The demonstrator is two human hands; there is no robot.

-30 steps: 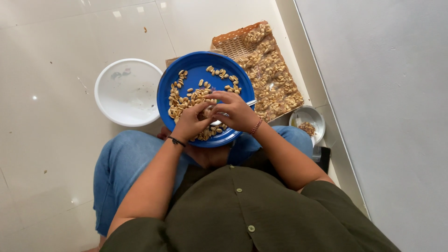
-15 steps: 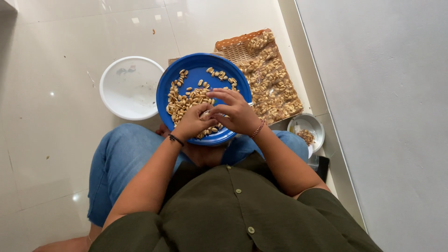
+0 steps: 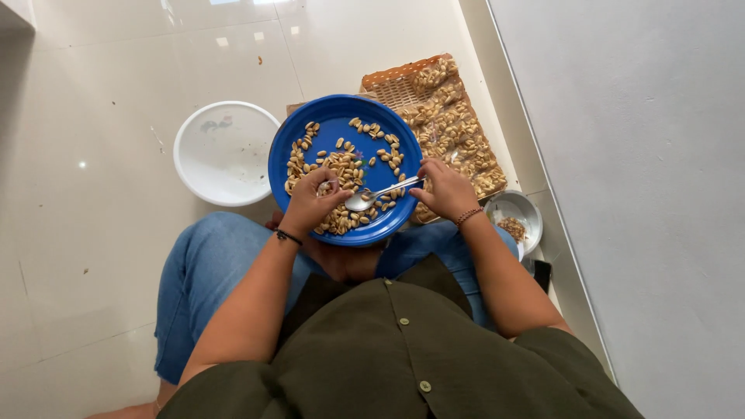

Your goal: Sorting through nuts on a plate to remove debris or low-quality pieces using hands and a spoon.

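The blue plate of peanuts rests on the person's lap. The left hand pinches 1 nut; the right hand grips a metal spoon by its handle. Best keep the plate level, so nuts don't roll onto the floor.

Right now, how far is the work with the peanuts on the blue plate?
Done: the small metal bowl holds only a few brownish bits. In hand: the left hand pinches a peanut, the right hand holds a spoon over the blue plate. Left: many peanuts there, the woven tray full, the white bowl empty.
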